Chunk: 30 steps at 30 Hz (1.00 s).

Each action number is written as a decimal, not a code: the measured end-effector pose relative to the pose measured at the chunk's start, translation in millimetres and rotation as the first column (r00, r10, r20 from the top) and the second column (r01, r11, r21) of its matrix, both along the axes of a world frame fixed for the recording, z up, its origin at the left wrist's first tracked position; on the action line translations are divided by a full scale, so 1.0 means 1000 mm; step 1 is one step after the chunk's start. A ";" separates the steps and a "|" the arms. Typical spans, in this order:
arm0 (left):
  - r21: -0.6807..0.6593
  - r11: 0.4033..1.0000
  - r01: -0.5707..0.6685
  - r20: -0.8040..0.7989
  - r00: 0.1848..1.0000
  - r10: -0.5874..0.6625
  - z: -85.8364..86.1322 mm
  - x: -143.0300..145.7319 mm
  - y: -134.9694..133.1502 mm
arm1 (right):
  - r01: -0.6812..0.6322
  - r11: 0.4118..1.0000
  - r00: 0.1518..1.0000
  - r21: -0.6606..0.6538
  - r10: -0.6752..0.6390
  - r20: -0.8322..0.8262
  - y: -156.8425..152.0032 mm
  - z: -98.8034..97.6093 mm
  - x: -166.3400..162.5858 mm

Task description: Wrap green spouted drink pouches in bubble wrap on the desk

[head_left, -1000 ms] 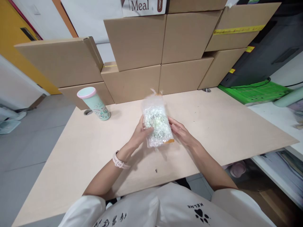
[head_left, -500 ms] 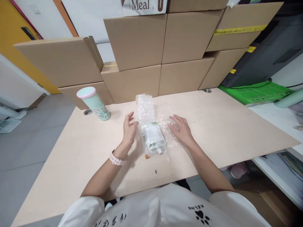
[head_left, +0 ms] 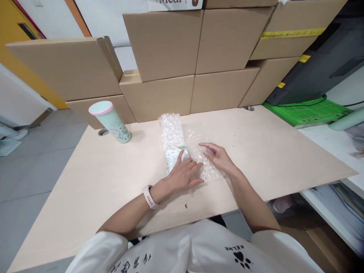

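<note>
A sheet of clear bubble wrap [head_left: 173, 132] lies on the pale wooden table [head_left: 93, 189], folded over a small white and green packet [head_left: 173, 153]. My left hand [head_left: 183, 175] lies flat on the wrap and the packet, fingers stretched out. My right hand [head_left: 217, 157] rests with spread fingers on the wrap's right part. Neither hand grips anything.
A mint cup with a pink lid [head_left: 109, 121] stands at the table's back left. Stacked cardboard boxes [head_left: 170, 57] line the back. A green mat [head_left: 307, 112] and a dark machine [head_left: 318, 64] sit at the right. A small dark speck [head_left: 185, 206] lies near the front edge.
The wrapped packet was held up in both hands, then laid on the table. My left hand has come down flat onto it; my right hand stayed on the wrap.
</note>
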<state>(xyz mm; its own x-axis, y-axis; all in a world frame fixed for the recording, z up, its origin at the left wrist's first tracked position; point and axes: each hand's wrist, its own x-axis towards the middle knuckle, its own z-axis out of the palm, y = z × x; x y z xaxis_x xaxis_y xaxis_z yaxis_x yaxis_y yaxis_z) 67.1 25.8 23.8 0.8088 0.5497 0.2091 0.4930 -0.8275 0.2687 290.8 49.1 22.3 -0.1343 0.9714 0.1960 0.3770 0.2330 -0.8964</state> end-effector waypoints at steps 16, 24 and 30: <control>0.092 0.818 -0.568 -0.262 0.779 0.570 0.065 -0.043 0.033 | 0.626 0.507 0.414 0.592 -0.860 0.299 -0.002 0.002 0.082; -0.113 0.751 -0.651 -0.291 0.744 0.601 0.042 -0.048 0.046 | 0.082 0.897 0.842 0.435 -0.296 0.451 0.000 -0.004 -0.003; -0.229 0.739 -0.633 -0.217 0.773 0.596 0.031 -0.054 0.054 | -0.210 0.952 0.851 0.222 0.066 0.521 -0.004 -0.023 -0.031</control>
